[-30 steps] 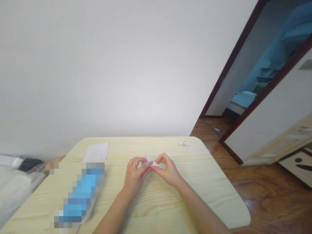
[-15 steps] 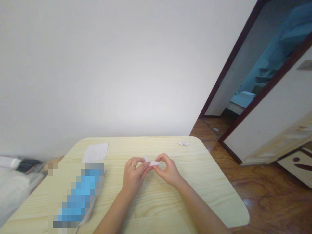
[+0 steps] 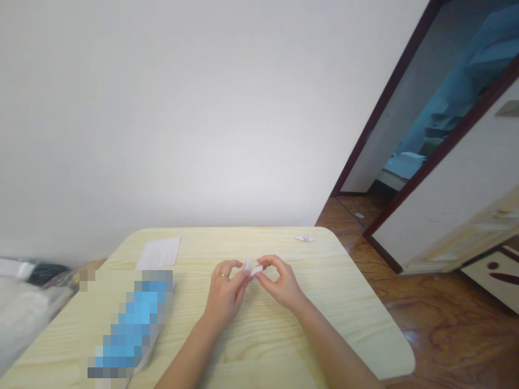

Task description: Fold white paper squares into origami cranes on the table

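A small piece of folded white paper [image 3: 252, 268] is pinched between the fingertips of both hands, above the middle of the table, and the fingers hide much of it. My left hand [image 3: 225, 289], with a ring on one finger, holds its left side. My right hand [image 3: 281, 283] grips its right side. Beyond my right hand, a small folded white paper figure [image 3: 305, 237] lies near the far edge of the light wooden table [image 3: 243, 240].
A flat white paper sheet [image 3: 158, 253] lies at the table's far left. A pixelated blue object [image 3: 133, 324] lies on the near left. A white wall stands behind the table. An open door [image 3: 446, 178] and wooden floor lie right; a plastic-wrapped item [image 3: 24, 308] sits left.
The folded paper has turned and looks narrower between my fingertips, with less of it showing. Both hands have stayed in nearly the same place.
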`<state>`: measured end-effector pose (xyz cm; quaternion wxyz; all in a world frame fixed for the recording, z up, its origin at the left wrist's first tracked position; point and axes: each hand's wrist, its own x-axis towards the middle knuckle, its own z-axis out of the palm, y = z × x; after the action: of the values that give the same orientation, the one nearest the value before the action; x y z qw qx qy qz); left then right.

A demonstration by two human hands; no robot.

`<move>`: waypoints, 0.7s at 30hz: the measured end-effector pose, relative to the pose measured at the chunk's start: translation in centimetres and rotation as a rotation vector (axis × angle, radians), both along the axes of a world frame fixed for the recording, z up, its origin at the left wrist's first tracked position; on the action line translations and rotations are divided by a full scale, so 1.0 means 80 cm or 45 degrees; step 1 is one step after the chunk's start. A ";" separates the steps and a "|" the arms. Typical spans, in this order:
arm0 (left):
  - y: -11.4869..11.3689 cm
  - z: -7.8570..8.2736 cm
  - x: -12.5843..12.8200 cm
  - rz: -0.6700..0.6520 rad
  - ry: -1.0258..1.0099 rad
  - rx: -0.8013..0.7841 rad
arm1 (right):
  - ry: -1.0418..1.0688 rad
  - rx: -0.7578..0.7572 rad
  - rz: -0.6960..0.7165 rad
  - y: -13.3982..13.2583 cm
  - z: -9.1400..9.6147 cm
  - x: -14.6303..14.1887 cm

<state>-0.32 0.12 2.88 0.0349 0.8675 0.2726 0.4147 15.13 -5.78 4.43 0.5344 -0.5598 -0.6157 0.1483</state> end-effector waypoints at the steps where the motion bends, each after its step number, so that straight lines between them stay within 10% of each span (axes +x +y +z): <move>1: 0.000 -0.001 0.000 0.000 -0.006 -0.006 | -0.005 -0.004 0.004 0.000 0.000 0.000; 21: 0.002 -0.005 0.002 -0.006 -0.028 0.028 | -0.206 0.008 0.084 0.000 0.009 0.003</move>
<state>-0.18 0.28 2.45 0.0294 0.8638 0.2656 0.4272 15.37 -5.78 5.14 0.4795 -0.5477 -0.6753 0.1183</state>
